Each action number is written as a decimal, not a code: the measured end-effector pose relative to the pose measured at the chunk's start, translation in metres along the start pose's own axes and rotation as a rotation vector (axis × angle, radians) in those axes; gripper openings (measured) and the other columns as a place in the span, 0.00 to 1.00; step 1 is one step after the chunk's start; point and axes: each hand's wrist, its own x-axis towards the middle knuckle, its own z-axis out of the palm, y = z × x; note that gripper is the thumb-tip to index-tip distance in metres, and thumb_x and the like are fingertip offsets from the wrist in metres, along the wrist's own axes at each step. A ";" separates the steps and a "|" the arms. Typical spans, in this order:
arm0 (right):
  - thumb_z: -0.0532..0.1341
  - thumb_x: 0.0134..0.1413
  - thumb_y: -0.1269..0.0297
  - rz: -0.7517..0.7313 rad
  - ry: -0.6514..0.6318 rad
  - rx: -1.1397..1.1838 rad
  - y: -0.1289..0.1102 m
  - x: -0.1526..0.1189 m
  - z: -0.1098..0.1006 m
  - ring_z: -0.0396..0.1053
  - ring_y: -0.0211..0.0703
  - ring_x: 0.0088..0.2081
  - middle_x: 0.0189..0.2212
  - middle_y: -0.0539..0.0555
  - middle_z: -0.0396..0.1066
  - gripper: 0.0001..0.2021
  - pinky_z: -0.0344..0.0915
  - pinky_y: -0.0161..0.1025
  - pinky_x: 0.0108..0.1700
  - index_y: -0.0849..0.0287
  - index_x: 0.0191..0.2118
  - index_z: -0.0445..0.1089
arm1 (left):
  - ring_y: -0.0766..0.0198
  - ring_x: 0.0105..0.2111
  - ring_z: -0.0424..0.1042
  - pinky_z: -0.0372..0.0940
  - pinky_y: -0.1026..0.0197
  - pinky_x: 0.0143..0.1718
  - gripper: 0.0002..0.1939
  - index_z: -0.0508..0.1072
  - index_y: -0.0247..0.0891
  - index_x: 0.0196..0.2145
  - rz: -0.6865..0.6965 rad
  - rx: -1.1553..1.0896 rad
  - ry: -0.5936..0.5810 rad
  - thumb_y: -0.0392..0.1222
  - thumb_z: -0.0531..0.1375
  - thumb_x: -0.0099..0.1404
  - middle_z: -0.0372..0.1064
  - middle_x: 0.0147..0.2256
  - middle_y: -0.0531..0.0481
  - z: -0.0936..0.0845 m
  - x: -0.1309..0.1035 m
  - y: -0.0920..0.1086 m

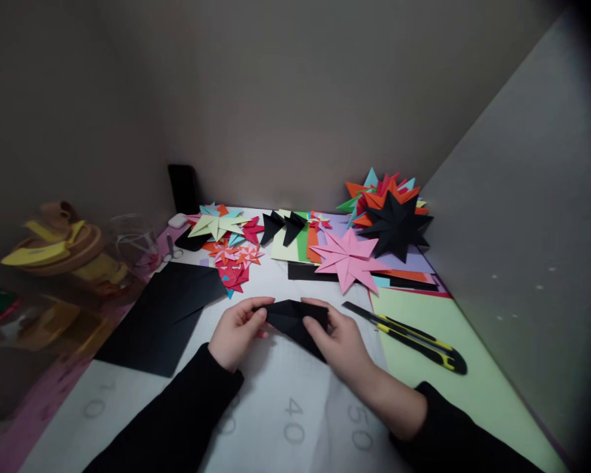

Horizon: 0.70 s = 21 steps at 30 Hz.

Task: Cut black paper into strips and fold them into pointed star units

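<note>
A small folded piece of black paper [291,320] is held between both hands just above the white sheet on the table. My left hand [240,328] pinches its left corner between thumb and fingers. On the other side, my right hand [339,336] grips the right part, thumb on top and fingers behind. The piece shows creases and a point hanging down to the right. Large black sheets [162,318] lie to the left of my left hand. A black and yellow utility knife [414,340] rests to the right of my right hand.
Paper stars [349,259] in several colours and two folded black pieces [293,228] lie at the back. A phone [183,188] leans upright at the back left, near a clear container [132,240]. Grey walls [285,98] stand behind and right.
</note>
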 end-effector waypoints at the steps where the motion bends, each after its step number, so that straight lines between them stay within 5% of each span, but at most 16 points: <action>1: 0.59 0.52 0.62 0.106 0.024 0.133 0.002 0.002 0.000 0.71 0.48 0.38 0.37 0.56 0.74 0.11 0.67 0.43 0.39 0.58 0.42 0.70 | 0.68 0.23 0.68 0.63 0.68 0.23 0.23 0.73 0.32 0.40 -0.003 -0.001 0.004 0.48 0.67 0.48 0.72 0.25 0.49 -0.001 0.000 0.000; 8: 0.66 0.44 0.61 0.312 0.047 0.673 0.004 0.009 0.002 0.72 0.46 0.33 0.32 0.54 0.76 0.11 0.66 0.43 0.39 0.60 0.35 0.70 | 0.72 0.20 0.65 0.61 0.68 0.24 0.19 0.73 0.34 0.36 -0.017 0.053 -0.005 0.42 0.68 0.45 0.71 0.25 0.52 -0.001 0.001 0.002; 21: 0.62 0.41 0.71 0.225 -0.009 0.510 0.004 0.006 -0.001 0.69 0.45 0.39 0.35 0.50 0.72 0.17 0.64 0.42 0.43 0.56 0.42 0.66 | 0.65 0.27 0.69 0.62 0.66 0.26 0.17 0.75 0.37 0.39 0.061 0.119 -0.116 0.35 0.65 0.48 0.73 0.33 0.47 0.002 -0.003 0.004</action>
